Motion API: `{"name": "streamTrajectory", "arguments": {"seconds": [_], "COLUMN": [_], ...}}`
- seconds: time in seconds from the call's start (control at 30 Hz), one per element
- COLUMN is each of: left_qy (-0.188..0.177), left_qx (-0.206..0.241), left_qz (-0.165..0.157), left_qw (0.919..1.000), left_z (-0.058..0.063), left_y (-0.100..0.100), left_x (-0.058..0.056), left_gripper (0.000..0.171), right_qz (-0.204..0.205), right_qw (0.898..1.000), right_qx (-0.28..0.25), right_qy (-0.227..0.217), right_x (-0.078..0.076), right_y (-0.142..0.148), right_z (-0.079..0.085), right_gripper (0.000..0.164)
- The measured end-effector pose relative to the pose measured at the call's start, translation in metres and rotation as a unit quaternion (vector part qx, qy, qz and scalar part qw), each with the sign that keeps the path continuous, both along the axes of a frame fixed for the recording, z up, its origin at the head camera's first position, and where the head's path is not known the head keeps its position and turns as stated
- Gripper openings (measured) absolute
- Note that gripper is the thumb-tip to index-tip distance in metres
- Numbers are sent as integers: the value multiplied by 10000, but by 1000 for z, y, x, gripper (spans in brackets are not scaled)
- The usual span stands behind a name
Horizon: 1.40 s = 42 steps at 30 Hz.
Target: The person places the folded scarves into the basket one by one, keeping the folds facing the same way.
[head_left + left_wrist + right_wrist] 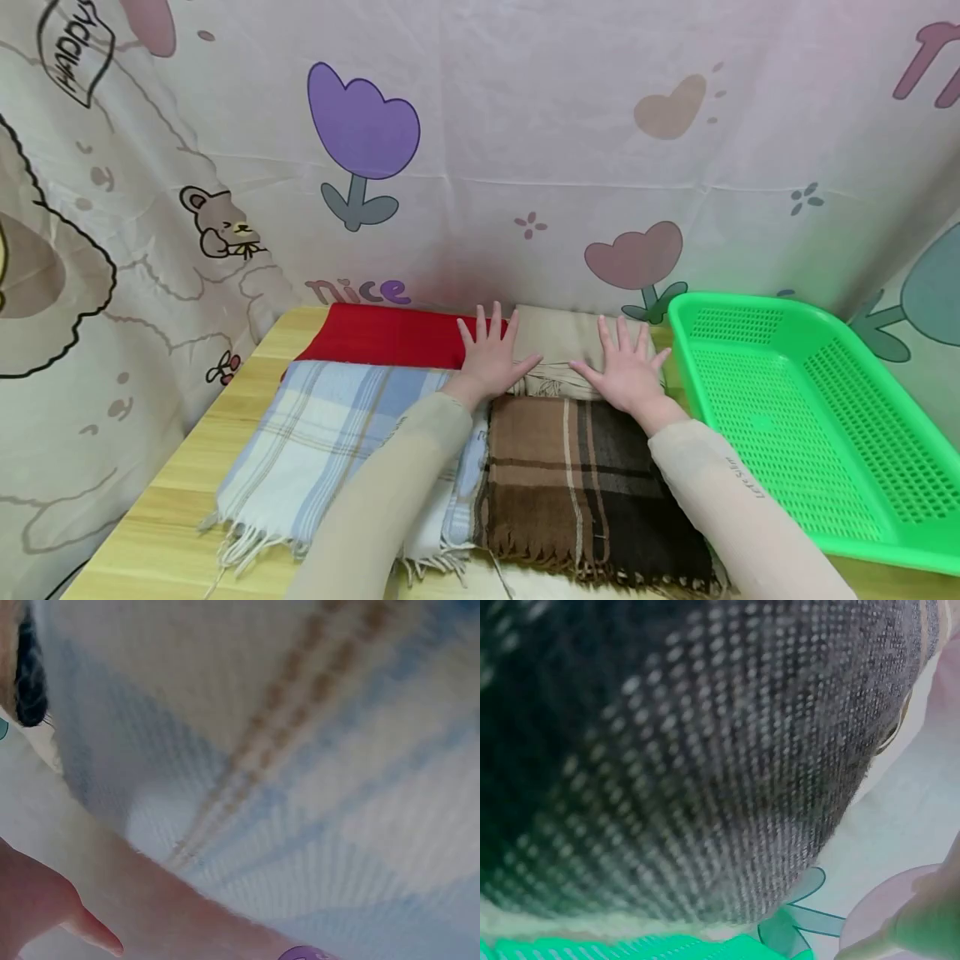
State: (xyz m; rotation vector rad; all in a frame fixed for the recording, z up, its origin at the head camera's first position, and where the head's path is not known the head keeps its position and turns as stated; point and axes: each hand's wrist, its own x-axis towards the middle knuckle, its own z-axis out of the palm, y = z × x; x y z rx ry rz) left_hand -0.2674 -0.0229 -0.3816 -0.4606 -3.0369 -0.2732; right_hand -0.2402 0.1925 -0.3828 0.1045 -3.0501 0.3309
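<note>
Both hands are spread flat, with fingers straight and pointing away from me. My left hand (489, 362) lies over the place where a folded red scarf (397, 333) meets a folded beige scarf (551, 333). Over the right part of the beige scarf is my right hand (626, 375). Nearer me, a folded blue and white plaid scarf (300, 450) with fringe lies under the left forearm. Beside it is a brown and black plaid scarf (536, 475), fringed too. Plaid cloth (300, 787) fills most of the left wrist view; dark woven cloth (705, 772) fills the right.
A green plastic basket (682, 367) with slotted walls stands at the right of the wooden table (165, 492). Behind and to the left hangs a pale printed curtain (480, 125) with flowers and bears.
</note>
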Motion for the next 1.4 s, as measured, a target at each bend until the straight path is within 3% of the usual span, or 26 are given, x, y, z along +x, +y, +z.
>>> {"name": "streamTrajectory", "arguments": {"seconds": [0.13,0.23,0.47,0.57,0.7,0.77,0.83,1.0,1.23,1.4], "left_qy": [-145,-455,-1082,-1307,-1734,-1993,-2169,-2363,-2126,-1834], "left_qx": [175,579,1516,1932,2654,2819,2830,2425,1456,1014], "left_qz": [35,141,445,505,482,496,587,947,820,891], "left_qw": [9997,9972,9815,9711,9472,9372,9324,9362,9627,9737], "left_z": [0,3,3,1,-4,-7,-9,-10,-4,-14], "left_y": [5,11,26,29,29,29,30,28,23,26], "left_x": [-2,-5,-11,-11,-11,-10,-9,-7,-3,-9], "left_gripper": [84,83,84,84,82,82,83,82,55,45], "right_qz": [-71,-182,-438,-534,-704,-783,-820,-960,-1699,-1923], "right_qw": [9999,9995,9956,9939,9897,9863,9835,9754,9546,9494], "right_qx": [-62,-190,-607,-706,-889,-1027,-1151,-1528,-1964,-1884], "right_qy": [-83,-194,-555,-663,-876,-1026,-1134,-1266,-1461,-1616], "right_x": [0,-1,-5,-7,-7,-7,-7,-7,-10,-7], "right_y": [3,6,15,18,21,21,21,20,26,32], "right_z": [-2,-3,-11,-15,-15,-15,-15,-16,-17,-14], "right_gripper": [93,92,93,95,96,95,94,88,84,79]}}
